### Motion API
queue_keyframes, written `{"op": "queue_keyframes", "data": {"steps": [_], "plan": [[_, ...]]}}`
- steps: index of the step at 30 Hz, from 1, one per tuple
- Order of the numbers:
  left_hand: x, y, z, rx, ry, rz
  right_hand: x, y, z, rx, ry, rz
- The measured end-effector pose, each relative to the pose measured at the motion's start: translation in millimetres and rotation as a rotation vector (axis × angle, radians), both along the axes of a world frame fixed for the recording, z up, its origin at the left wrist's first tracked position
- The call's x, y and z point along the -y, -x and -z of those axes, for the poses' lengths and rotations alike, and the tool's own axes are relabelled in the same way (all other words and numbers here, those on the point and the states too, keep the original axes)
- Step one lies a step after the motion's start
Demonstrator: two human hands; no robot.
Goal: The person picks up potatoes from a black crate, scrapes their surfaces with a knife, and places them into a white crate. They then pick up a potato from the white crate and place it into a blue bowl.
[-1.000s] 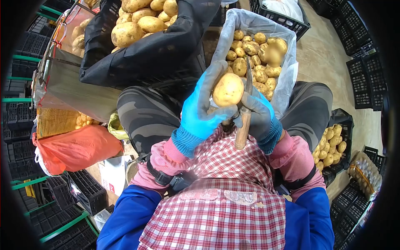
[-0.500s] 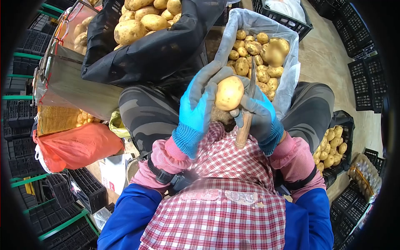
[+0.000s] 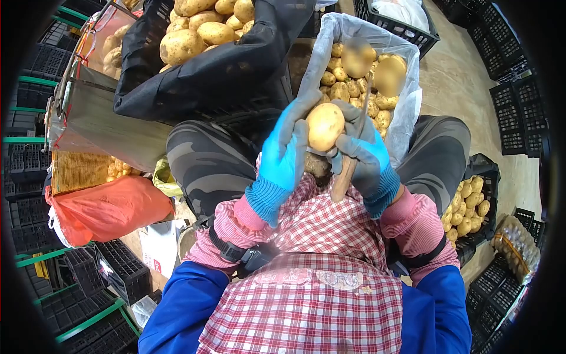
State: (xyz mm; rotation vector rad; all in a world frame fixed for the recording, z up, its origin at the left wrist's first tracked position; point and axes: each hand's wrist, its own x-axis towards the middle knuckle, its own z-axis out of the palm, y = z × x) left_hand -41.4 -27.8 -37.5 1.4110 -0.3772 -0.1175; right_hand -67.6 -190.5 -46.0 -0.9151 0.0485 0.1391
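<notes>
In blue-and-grey gloves, both hands meet above my lap. My left hand (image 3: 284, 147) is closed round the left side of a pale yellow potato (image 3: 325, 127). My right hand (image 3: 367, 156) grips a knife by its wooden handle (image 3: 344, 179), and its fingertips press on the potato's right side. The narrow dark blade (image 3: 366, 105) points up and away, beside the potato. Partly hidden under the hands is a darker, rough-skinned round thing (image 3: 318, 165). Just beyond them stands a crate lined with pale plastic (image 3: 407, 127), holding many small potatoes (image 3: 354, 88).
At the upper left, a black-lined crate (image 3: 194, 94) holds larger potatoes (image 3: 212, 32). Another crate of potatoes (image 3: 469, 206) stands by my right knee. A red bag (image 3: 118, 206) lies to the left. Stacked black crates (image 3: 519, 118) line the right side.
The potato has turned slightly in my fingers and now sits more upright. The knife has tilted to the right. Both hands remain at nearly the same spot.
</notes>
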Motion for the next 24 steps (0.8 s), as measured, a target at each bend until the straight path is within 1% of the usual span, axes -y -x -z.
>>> {"op": "queue_keyframes", "data": {"steps": [1, 3, 4, 6, 8, 11, 14, 15, 17, 18, 19, 20, 21, 22, 23, 24], "plan": [[-1, 0, 3, 0.019, -0.049, 0.019, 0, -1, -2, 0.018, 0.073, 0.059], [-1, 2, 11, 0.0, -0.125, 0.062, 10, -4, -7, 0.077, 0.229, 0.063], [-1, 3, 14, -0.01, -0.163, 0.084, 9, -4, -5, 0.106, 0.238, 0.091], [-3, 5, 16, -0.14, -0.031, 0.152, 8, -4, 0, 0.166, 0.254, 0.149], [-2, 5, 15, -0.262, 0.15, 0.235, 10, 0, -9, 0.073, 0.193, 0.124], [4, 13, 2, -0.362, 0.261, 0.268, 17, 2, -14, -0.002, 0.16, 0.114], [0, 12, -3, -0.441, 0.259, 0.337, 19, 1, -13, -0.006, 0.126, 0.134], [-3, 11, -1, -0.459, 0.302, 0.309, 20, 1, -13, -0.004, 0.11, 0.145], [-14, 3, 4, -0.491, 0.387, 0.261, 35, -1, -26, 0.006, 0.183, 0.192], [-21, -11, -17, -0.326, 0.309, 0.142, 47, -4, -35, 0.01, 0.22, 0.225], [-45, -34, -34, -0.335, 0.441, 0.149, 65, -6, -47, 0.034, 0.267, 0.285], [-54, -48, -68, -0.239, 0.534, 0.02, 87, -9, -58, 0.044, 0.317, 0.34], [-85, -75, -81, -0.286, 0.762, 0.174, 104, -13, -64, 0.072, 0.336, 0.435], [-113, -99, -98, -0.264, 0.766, 0.49, 122, -19, -69, 0.109, 0.358, 0.53], [-102, -101, -122, -0.238, 0.873, 0.084, 140, -25, -74, 0.139, 0.369, 0.562], [-91, -104, -127, -0.231, 0.898, 0.16, 157, -31, -77, 0.169, 0.379, 0.595]]}}
